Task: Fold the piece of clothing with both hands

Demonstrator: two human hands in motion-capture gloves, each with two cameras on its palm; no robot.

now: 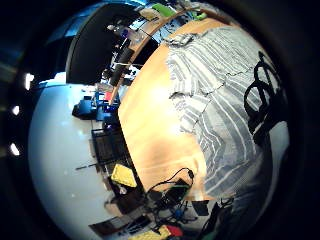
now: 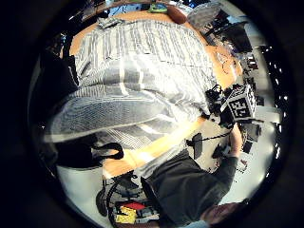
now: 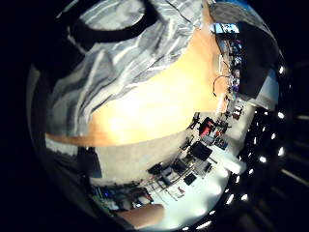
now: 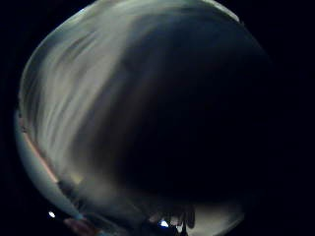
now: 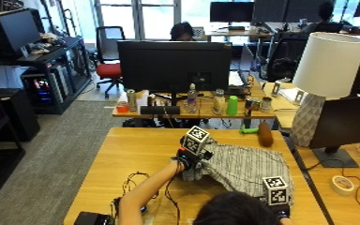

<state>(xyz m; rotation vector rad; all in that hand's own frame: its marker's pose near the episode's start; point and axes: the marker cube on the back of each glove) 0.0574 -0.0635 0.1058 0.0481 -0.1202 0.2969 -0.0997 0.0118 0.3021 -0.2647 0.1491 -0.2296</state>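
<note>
Striped shirt [image 5: 245, 168] lies on table [image 5: 123, 154]. Left hand [image 5: 189, 157] holds shirt's lifted left edge; right hand [image 5: 277, 197] on near right corner, grip unclear. Cloth spreads rightward from left grip; fold probably goes that way.

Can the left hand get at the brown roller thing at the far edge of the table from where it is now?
Probably not right away. The left hand is holding up part of the striped shirt, and the brown cylinder lies beyond the shirt's far right side. Bare wooden table lies between them, so nothing blocks it once the cloth is released.
</note>
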